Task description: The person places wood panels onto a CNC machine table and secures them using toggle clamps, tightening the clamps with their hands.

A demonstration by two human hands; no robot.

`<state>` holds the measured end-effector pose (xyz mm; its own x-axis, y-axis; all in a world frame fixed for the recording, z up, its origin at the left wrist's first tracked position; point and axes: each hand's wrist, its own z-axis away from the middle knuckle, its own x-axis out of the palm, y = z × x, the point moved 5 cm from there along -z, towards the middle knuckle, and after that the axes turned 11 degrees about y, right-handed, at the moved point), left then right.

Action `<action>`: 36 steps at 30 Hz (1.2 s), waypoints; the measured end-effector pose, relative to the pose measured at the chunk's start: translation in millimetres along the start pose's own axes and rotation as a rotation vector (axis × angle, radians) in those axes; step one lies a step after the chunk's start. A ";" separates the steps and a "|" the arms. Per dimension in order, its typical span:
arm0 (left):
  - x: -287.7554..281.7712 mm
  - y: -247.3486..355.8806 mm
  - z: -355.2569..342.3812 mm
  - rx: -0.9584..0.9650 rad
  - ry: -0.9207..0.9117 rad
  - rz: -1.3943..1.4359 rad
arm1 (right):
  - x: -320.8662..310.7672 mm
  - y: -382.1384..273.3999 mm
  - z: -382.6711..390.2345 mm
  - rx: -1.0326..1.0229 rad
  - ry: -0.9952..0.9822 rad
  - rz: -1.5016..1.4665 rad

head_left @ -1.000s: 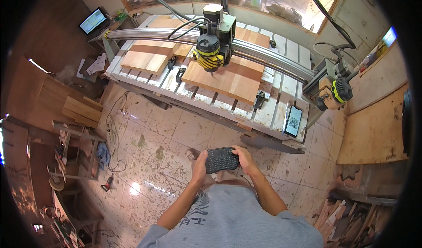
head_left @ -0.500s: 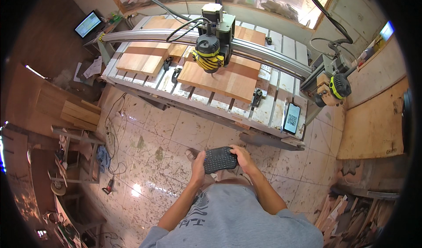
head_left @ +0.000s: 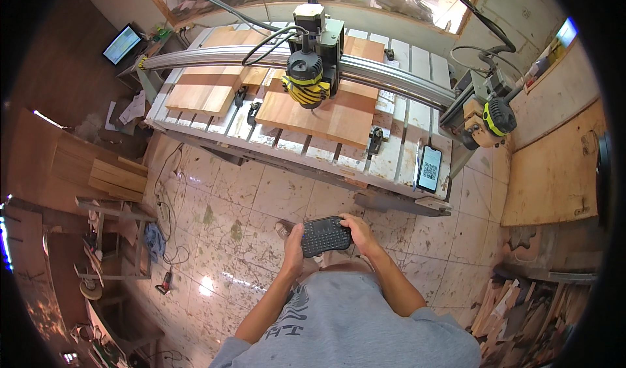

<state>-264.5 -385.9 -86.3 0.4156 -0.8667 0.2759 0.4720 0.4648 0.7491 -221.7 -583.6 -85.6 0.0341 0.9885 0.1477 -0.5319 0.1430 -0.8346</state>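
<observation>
Between my hands, in front of my waist, is a small black handheld keyboard [head_left: 325,236]. My left hand [head_left: 293,247] grips its left end. My right hand [head_left: 358,232] holds the right end, with the thumb on the upper corner. Ahead of me a CNC router spindle [head_left: 304,81] with yellow and black stripes hangs from a metal gantry [head_left: 404,77]. Its bit is just above or touching a wooden board [head_left: 326,117]; I cannot tell which. Black clamps [head_left: 375,139] stand at the board's edges. A second wooden board [head_left: 202,94] lies further left.
The slatted white machine table [head_left: 391,166] spans the space ahead, with a phone [head_left: 429,168] near its right front corner. A monitor [head_left: 122,44] stands at the far left. On the floor to my left are a red tool [head_left: 165,282], cords and a wooden stand [head_left: 117,237]. Scrap wood [head_left: 521,316] piles up at right.
The view has shifted slightly, so the machine and table appear a little further left and higher. Both hands keep their hold on the keyboard.
</observation>
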 end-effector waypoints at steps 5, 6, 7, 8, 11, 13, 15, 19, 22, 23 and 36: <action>9.1 13.1 9.9 -0.045 0.007 -0.002 | 0.8 -3.5 0.1 -0.017 -0.013 -0.003; 10.4 14.9 12.4 -0.061 0.011 -0.007 | -1.0 1.8 -2.7 -0.039 -0.002 0.016; 10.3 14.1 12.2 -0.061 0.007 0.001 | -2.6 5.8 -5.1 -0.061 0.008 0.034; 9.9 14.3 11.8 -0.063 0.004 0.010 | -2.7 6.8 -6.8 -0.068 0.015 0.041; 9.6 15.2 10.6 -0.055 0.002 0.015 | -1.6 5.7 -7.6 -0.067 0.017 0.048; 8.9 15.4 10.7 -0.051 0.000 0.012 | 1.4 -1.4 -4.0 -0.038 -0.006 0.039; 12.0 18.6 13.4 -0.054 -0.013 0.008 | -1.6 2.8 -6.6 -0.051 -0.022 0.043; 9.1 13.9 9.7 -0.058 -0.020 0.008 | -1.6 -2.0 -4.2 -0.077 -0.007 0.061; 9.2 15.4 12.1 -0.062 -0.016 0.007 | -1.8 2.8 -5.1 -0.062 -0.026 0.041; 11.0 17.1 12.9 -0.062 -0.021 0.006 | -4.0 6.0 -7.0 -0.070 0.001 0.045; 16.7 27.7 15.2 -0.065 -0.023 0.000 | 1.3 -5.4 -7.4 -0.096 0.015 0.053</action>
<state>-256.3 -390.2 -51.7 0.3978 -0.8703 0.2903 0.5217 0.4749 0.7087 -212.5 -582.6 -84.8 0.0209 0.9953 0.0949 -0.4502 0.0941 -0.8880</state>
